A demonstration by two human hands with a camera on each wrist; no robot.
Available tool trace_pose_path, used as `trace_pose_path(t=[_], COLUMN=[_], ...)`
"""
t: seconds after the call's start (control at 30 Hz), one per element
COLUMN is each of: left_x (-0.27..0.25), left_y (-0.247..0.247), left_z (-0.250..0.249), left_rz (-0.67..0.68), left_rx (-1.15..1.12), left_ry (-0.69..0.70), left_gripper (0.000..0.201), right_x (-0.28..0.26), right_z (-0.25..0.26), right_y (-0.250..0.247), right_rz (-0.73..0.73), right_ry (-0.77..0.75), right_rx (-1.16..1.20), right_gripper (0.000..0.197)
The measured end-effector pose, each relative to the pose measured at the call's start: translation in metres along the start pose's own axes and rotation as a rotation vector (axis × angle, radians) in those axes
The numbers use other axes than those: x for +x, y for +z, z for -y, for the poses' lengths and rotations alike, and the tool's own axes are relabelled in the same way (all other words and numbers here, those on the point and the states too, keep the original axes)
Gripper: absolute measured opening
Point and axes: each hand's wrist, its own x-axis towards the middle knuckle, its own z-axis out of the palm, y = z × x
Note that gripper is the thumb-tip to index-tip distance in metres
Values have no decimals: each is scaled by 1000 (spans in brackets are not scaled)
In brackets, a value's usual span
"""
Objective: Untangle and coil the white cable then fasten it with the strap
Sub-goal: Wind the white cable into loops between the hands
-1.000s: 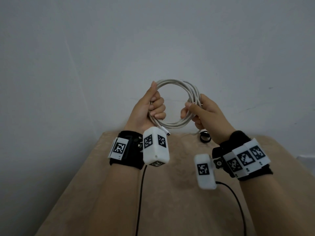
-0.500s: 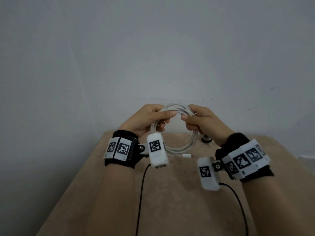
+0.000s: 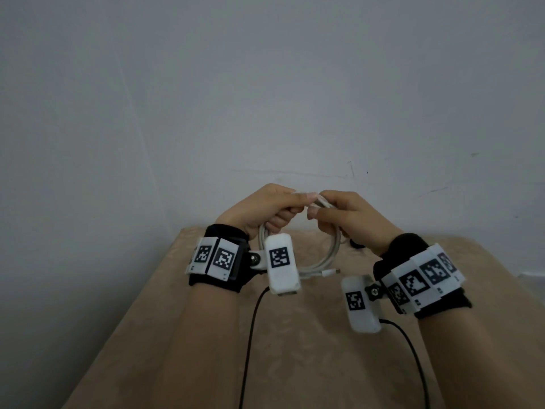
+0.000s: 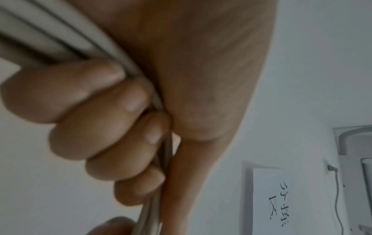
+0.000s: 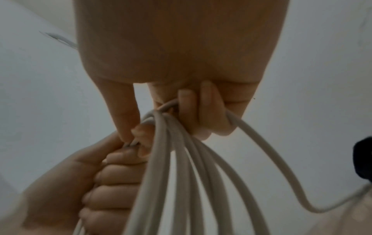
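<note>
The white cable (image 3: pixel 331 249) is wound into a round coil of several loops and hangs above the beige table (image 3: pixel 206 335). My left hand (image 3: pixel 265 211) grips the top of the coil with all fingers curled round the strands (image 4: pixel 84 47). My right hand (image 3: pixel 339 214) grips the same top part just beside it, fingers curled over the loops (image 5: pixel 177 143). One plug end (image 3: pixel 330 272) sticks out at the coil's bottom. The black strap (image 3: pixel 355 244) lies on the table behind my right hand, mostly hidden.
A plain grey wall stands close behind the table. Black wires (image 3: pixel 250 335) run from both wrist cameras back along my forearms. The table's left edge (image 3: pixel 124 335) drops off beside my left arm.
Both hands lowered the coil and came together at its top. The left hand turned palm-down over the strands, and the coil now hangs below the hands.
</note>
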Motion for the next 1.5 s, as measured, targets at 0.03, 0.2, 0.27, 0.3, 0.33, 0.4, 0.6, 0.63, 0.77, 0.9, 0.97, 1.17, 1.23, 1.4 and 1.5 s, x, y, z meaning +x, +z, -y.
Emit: trace_pose_path(t=[0.03,0.2,0.27,0.3,0.33,0.4,0.6,0.63,0.77,0.9,0.97,1.17,1.23,1.4,1.5], left_x=[1,1,1,0,0,-1,-2,-3,-4,-4,-5,-5,-4,-4,-2], left_y=[0,-8,-13,-15,-17,-18,-18,-19,-25,-28,-31,-34,-33,-31,-30], left_z=[0,-1,-1,-1,-1,-1,-3,-3,-2,-5,-5,-6,-6,-5,-6], left_rz=[-17,-107,-148,-166,-181,-199,-232,-237,-246,-249,-247,-231,-240,-241,-193], left_rx=[-48,-292,-395,-434,-460,-487,-547,-575,-652,-793,-862,-958,-984,-965,-1004], left_ry=[13,90,106,116,126,143,196,201,221,248,263,282,290,276,281], left_gripper=[43,44,45,45,46,45,43,43,43,46,52,60,60,58,61], right_x=[0,1,2,2,2,2,3,2,2,4,3,2,3,3,3], right_z=[0,-1,-4,-4,-4,-4,-5,-5,-4,-5,-5,-6,-6,-4,-2], right_y=[-2,-11,-16,-18,-19,-20,-20,-21,-24,-23,-25,-25,-24,-23,-21], right_rz=[-35,-257,-390,-442,-472,-489,-531,-530,-501,-501,-509,-506,-489,-446,-386], right_ry=[-22,-120,-149,-159,-171,-201,-244,-250,-243,-218,-211,-190,-179,-163,-140], right_rx=[-18,64,83,103,126,139,139,153,246,296,292,282,296,406,483], right_gripper=[16,4,7,13,17,18,14,15,15,15,16,18,19,21,21])
